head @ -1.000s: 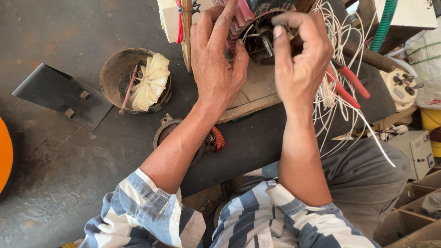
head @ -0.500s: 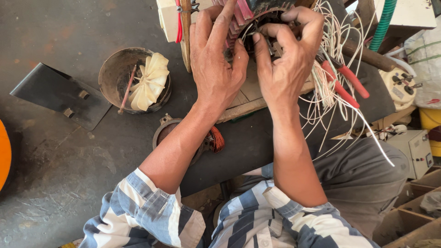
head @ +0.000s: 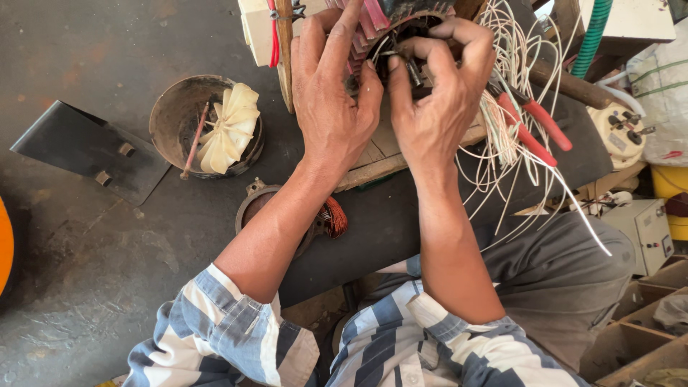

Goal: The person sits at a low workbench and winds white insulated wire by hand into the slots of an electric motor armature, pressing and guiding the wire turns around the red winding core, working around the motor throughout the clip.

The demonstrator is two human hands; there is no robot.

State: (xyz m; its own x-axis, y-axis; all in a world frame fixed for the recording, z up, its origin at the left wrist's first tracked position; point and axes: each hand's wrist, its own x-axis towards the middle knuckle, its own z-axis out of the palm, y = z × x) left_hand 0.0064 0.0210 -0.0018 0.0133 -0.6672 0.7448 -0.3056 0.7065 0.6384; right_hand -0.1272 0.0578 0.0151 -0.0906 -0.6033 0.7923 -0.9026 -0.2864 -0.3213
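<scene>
Head view: a motor stator (head: 401, 21) sits at the top edge of the frame on a wooden board (head: 373, 154), its round bore opening toward the camera, so its long axis runs roughly along the line of sight; its upper part is cut off by the frame. Pink slot insulation strips (head: 373, 14) stand out of the rim.

The left hand (head: 330, 107) lies flat against the stator's left side, fingers stretched up over the strips and thumb pressed at the bore's edge, gripping the housing. The right hand (head: 437, 100) curls over the bore, thumb and fingertips pinched together on something small and dark inside it; what exactly is clamped cannot be told.

Compared with half a second ago, the right hand has opened slightly outward, its fingers now arched over the right rim, while the left hand has hardly shifted.

A tangle of white wires (head: 523, 136) hangs just right of the right hand, with red-handled pliers (head: 534, 125) lying among them. To the left, well apart, a rusty end cap (head: 168, 118) holds a cream fan impeller (head: 229, 129), beside a dark metal plate (head: 79, 147). Under the left forearm lies a copper-wound coil (head: 333, 218). The dark floor at left offers the most open room; the right side is crowded with boxes.
</scene>
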